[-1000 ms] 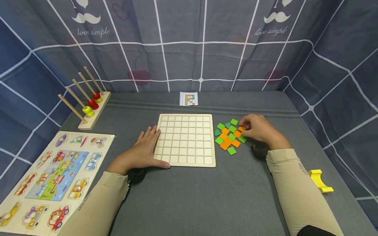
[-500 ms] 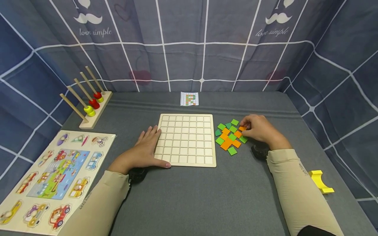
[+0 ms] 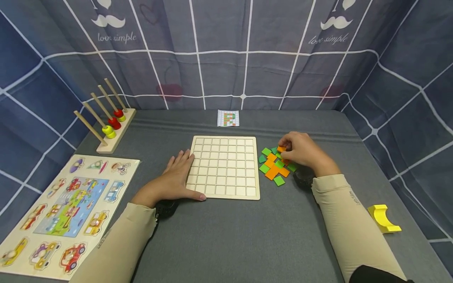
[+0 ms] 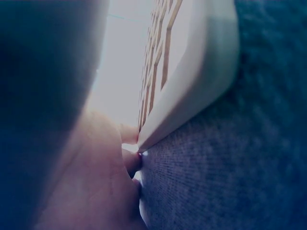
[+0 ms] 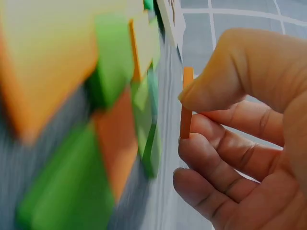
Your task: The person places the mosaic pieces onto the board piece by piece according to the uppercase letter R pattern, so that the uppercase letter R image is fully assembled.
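A pale wooden grid board [image 3: 223,167] lies in the middle of the table. My left hand [image 3: 170,179] rests along its left side, fingers spread and straight, with the thumb by the near edge. In the left wrist view the palm sits close to the board's rim [image 4: 192,91]. My right hand [image 3: 304,151] pinches an orange square tile [image 5: 187,103] between thumb and fingers, over the right part of a loose pile. That pile holds several orange tiles [image 3: 271,173] and green tiles [image 3: 279,181], flat and partly overlapping, right of the board. Some tiles are hidden under the hand.
A small pattern card [image 3: 228,118] lies behind the board. At the back left stands a peg stand [image 3: 116,133] with red and yellow beads. A picture puzzle board [image 3: 70,212] covers the left front. A yellow curved block [image 3: 383,219] sits far right, beyond my right forearm.
My right hand has moved left and slightly up with the orange tile, off the pile's right edge. My left hand stays by the board. The view has shifted slightly.
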Tool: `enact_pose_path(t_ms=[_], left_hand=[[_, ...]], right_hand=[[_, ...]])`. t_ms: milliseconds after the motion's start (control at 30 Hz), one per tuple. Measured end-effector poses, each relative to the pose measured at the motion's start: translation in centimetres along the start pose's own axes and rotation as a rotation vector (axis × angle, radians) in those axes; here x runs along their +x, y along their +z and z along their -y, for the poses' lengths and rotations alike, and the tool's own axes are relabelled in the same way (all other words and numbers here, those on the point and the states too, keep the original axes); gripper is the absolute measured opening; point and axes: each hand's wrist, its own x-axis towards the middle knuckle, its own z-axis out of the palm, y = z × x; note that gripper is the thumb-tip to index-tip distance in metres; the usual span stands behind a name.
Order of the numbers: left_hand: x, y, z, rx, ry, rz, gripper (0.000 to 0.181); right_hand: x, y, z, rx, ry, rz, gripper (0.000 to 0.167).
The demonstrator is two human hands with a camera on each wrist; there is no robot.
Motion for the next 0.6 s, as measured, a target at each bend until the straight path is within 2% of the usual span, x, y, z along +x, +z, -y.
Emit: enact_pose_path(t_ms=[400, 600], left_hand=[[0.1, 0.2, 0.0, 0.006, -0.009, 0.013, 0.148], [0.0, 0.2, 0.2, 0.003, -0.006, 0.011, 0.147]], right_hand=[[3.8, 2.2, 4.8, 0.036, -0.131, 0.086, 0.025], [5.3, 3.8, 7.1, 0.079, -0.213, 0.083, 0.023]])
